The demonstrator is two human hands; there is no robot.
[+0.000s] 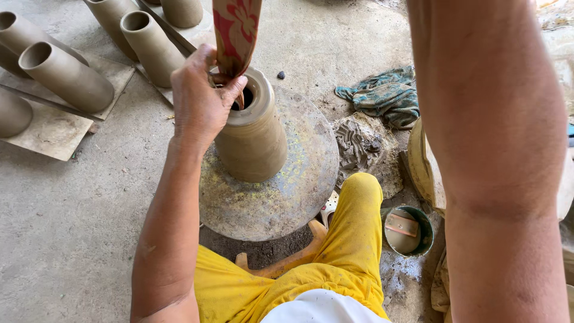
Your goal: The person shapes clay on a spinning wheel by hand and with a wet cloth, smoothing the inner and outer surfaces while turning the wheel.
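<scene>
A tall wet clay vessel (254,143) stands upright on a round, mud-stained wheel disc (299,185). My left hand (200,101) is at the vessel's rim, its fingers pinched on a red flower-patterned cloth strip (236,30) that runs down from the top of the picture into the vessel's mouth. My right forearm (490,149) rises along the right side, and its hand is out of the picture at the top. My knee in yellow trousers (353,239) sits just right of the disc.
Several grey clay cylinders (66,75) lie tilted on flat boards (51,128) at the upper left. Right of the wheel are a teal rag (382,96), a lump of worked clay (359,143) and a small green bucket (406,230) of slip on the concrete floor.
</scene>
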